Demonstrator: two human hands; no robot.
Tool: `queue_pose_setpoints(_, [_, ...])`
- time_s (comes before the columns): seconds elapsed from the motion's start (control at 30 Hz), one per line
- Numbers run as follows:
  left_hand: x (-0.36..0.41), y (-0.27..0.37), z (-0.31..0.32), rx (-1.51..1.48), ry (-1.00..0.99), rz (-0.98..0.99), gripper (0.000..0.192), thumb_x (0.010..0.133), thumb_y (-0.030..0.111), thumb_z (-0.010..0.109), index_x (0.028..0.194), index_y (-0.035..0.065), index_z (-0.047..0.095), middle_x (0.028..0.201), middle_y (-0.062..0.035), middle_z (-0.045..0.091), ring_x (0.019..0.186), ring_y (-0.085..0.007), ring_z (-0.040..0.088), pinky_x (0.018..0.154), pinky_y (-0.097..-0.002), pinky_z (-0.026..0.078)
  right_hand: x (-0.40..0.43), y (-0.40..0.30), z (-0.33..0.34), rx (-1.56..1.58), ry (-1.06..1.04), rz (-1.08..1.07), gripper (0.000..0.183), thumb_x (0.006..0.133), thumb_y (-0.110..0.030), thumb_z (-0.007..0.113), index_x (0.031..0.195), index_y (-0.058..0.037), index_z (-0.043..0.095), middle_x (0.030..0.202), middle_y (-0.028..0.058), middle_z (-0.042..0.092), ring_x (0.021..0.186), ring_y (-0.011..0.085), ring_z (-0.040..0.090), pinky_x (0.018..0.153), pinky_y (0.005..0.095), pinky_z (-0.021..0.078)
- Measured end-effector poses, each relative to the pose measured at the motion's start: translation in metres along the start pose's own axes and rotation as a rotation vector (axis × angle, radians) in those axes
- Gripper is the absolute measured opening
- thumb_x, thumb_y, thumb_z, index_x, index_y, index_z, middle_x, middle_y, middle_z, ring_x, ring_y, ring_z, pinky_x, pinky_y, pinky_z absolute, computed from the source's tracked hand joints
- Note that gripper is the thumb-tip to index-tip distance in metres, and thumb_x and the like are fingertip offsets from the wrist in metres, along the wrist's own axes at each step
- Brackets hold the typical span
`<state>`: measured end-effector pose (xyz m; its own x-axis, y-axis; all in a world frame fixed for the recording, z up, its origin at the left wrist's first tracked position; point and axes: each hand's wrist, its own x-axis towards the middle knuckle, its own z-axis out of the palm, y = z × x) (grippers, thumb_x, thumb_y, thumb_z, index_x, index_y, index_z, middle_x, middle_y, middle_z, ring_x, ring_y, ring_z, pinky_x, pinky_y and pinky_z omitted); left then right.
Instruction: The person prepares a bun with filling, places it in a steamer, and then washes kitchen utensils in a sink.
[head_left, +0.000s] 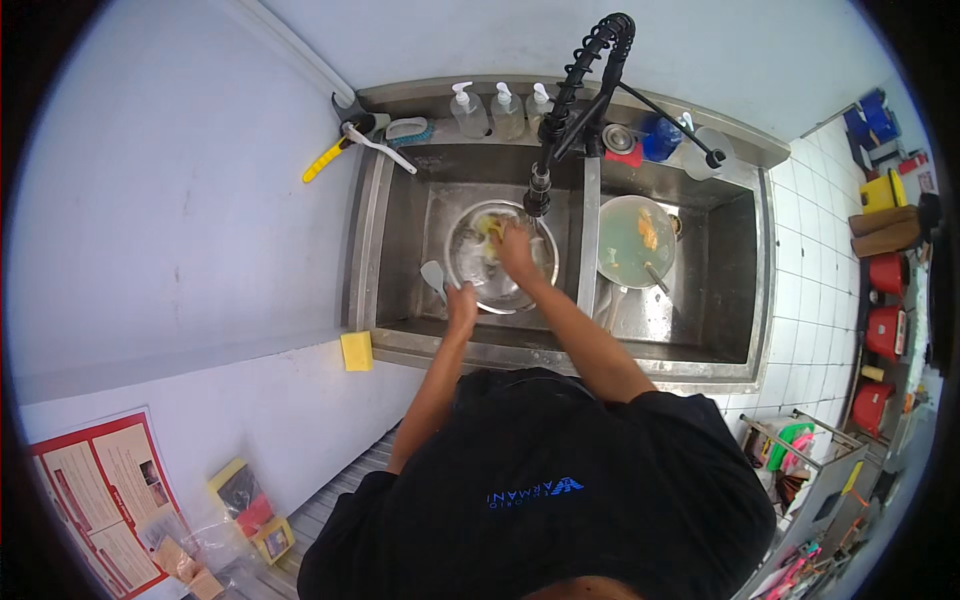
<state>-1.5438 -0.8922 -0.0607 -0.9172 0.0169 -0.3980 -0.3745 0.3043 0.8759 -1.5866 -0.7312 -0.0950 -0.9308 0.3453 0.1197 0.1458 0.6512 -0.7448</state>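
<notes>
A round stainless steel bowl (501, 289) sits in the left basin of a double steel sink (592, 240), wet and shiny inside. My left hand (462, 306) grips its near-left rim. Inside the bowl, my right hand (516, 251) presses a yellow sponge or cloth (489, 225), blurred by motion and partly covered by the fingers. The black spray head (537, 196) of the spring faucet hangs just over the bowl's far-right side. A pale spatula (433, 274) lies left of the bowl, its lower end close to my left hand.
In the right basin stands a round container (622, 277) of cloudy water with an orange scrap and a handle. Pump bottles (508, 116), a scrub brush (409, 130) and a blue bottle (663, 140) line the back ledge. A yellow sponge (357, 351) rests by the front-left corner.
</notes>
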Motion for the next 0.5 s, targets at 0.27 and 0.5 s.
queue_pose_setpoints(0.27, [0.022,-0.021,-0.022,-0.330,-0.074,-0.112,0.051,0.078,0.014,0.051,0.126,-0.0012,0.051,0.110,-0.0172,0.061,0.088,-0.0281,0.067,0.064,-0.0390,0.059,-0.038,0.047,0.012,-0.237,-0.654,-0.189,0.028,0.082,-0.018,0.067,0.107,-0.0054,0.066,0.100,0.0225,0.067,0.094,0.0387,0.065,0.086,0.0492,0.0503])
queue_pose_setpoints(0.5, [0.006,-0.002,0.031,-0.361,-0.130,-0.297,0.050,0.079,0.004,0.045,0.128,-0.0027,0.047,0.107,-0.0164,0.061,0.088,-0.0314,0.068,0.061,-0.0461,0.063,-0.055,0.014,0.017,0.458,-0.321,0.011,0.034,0.079,-0.012,0.062,0.112,-0.0092,0.066,0.106,0.0239,0.067,0.103,0.0410,0.063,0.088,0.0476,0.0482])
